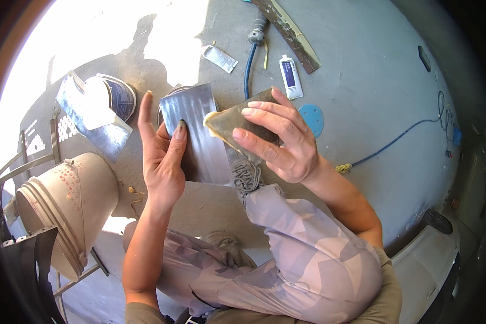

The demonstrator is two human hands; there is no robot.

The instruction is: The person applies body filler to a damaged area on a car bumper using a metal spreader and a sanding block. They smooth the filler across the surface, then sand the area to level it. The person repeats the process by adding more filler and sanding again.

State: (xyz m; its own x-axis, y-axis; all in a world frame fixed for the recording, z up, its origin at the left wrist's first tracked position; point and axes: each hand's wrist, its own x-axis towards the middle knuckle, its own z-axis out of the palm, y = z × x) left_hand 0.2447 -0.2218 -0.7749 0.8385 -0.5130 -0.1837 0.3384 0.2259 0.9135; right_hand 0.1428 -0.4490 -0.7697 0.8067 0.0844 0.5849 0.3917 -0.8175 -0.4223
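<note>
My left hand grips the left edge of a shiny grey metal sheet, thumb on its face and index finger raised. In my right hand is a dull brownish-grey putty spreader, with the fingers spread over its upper face. Cream-yellow putty clings to the spreader's left corner and lower edge. That corner overlaps the right side of the sheet; whether the two touch I cannot tell. Behind the sheet, the rim of a round tin is mostly hidden.
At left are a tin with a bent metal sheet against it, a large beige bucket and a metal frame. Two tubes, a blue sanding disc, a blue hose and a long strip lie beyond my hands.
</note>
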